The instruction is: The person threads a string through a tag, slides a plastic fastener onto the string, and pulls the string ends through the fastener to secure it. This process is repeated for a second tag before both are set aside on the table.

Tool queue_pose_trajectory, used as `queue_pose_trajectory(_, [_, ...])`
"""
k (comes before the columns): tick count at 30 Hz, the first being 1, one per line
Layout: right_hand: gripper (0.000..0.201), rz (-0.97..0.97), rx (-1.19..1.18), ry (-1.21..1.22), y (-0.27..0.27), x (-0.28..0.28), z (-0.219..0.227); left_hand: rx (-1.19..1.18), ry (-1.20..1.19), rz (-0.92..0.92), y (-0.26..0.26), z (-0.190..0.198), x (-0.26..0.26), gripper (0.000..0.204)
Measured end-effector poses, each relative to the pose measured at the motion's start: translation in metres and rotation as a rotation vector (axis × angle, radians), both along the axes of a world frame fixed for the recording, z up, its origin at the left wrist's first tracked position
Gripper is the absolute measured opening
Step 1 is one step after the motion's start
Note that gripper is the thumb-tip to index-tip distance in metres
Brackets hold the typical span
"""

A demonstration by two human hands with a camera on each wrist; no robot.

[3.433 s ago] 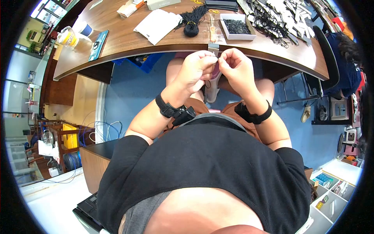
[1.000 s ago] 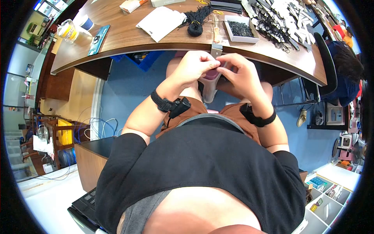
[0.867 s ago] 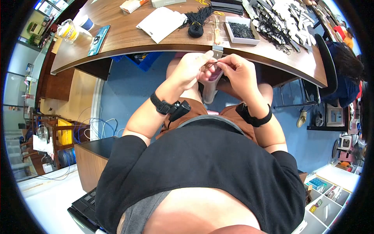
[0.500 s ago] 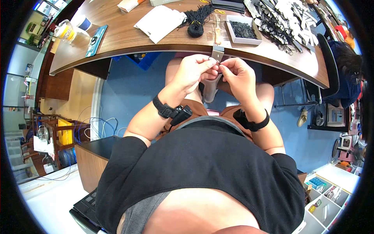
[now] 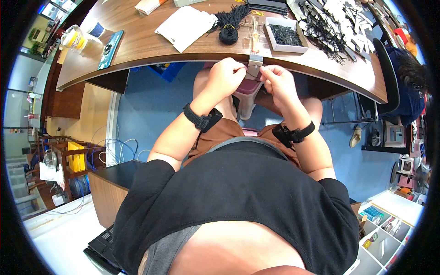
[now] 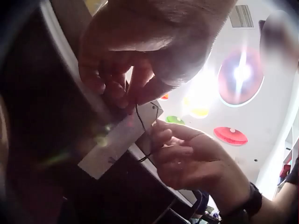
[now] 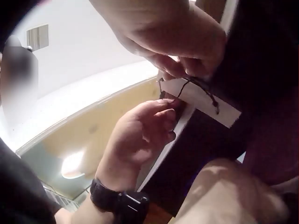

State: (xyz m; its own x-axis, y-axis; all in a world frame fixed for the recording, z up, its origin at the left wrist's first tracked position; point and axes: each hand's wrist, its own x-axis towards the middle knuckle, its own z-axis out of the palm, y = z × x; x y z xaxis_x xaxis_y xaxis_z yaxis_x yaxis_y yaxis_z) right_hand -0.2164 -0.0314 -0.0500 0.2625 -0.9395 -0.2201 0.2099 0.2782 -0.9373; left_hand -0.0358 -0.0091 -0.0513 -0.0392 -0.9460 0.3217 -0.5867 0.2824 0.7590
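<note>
A pale rectangular tag juts out at the table's front edge, a thin black cord running by its holed end. My left hand pinches the cord on one side, its back turned up in the head view. On the other side my right hand pinches the cord between thumb and fingers. The right wrist view shows a knotted part of the cord dangling over the tag, beneath my right fingers. Both hands are close to the tag, a small gap between them.
On the wooden table lie white sheets, a black cord bundle and a white box of small dark pieces. A heap of tags lies right. Below the tag stands a stool. Someone sits at far right.
My fingertips were together working the cord; now the hands have drawn apart to either side of the tag. My left hand has rolled over so its back faces up.
</note>
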Motion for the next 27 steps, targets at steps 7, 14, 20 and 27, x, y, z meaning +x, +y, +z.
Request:
queue_pose_trajectory(7, [0.012,0.139,0.115,0.155,0.016,0.005,-0.013,0.172,0.351,-0.096,0.004,-0.017,-0.016,0.018])
queue_pose_trajectory(14, [0.019,-0.306,-1.24,0.929,0.019,0.01,0.017,0.053,0.325,-0.098,0.005,-0.025,-0.013,0.018])
queue_pose_trajectory(20, [0.015,-0.237,-1.062,0.806,0.017,0.016,0.013,0.23,0.444,-0.137,0.008,-0.02,-0.017,0.019])
queue_pose_trajectory(27, [0.024,-0.236,-0.906,0.791,0.017,0.016,0.021,0.184,0.443,-0.169,0.004,-0.023,-0.015,0.019])
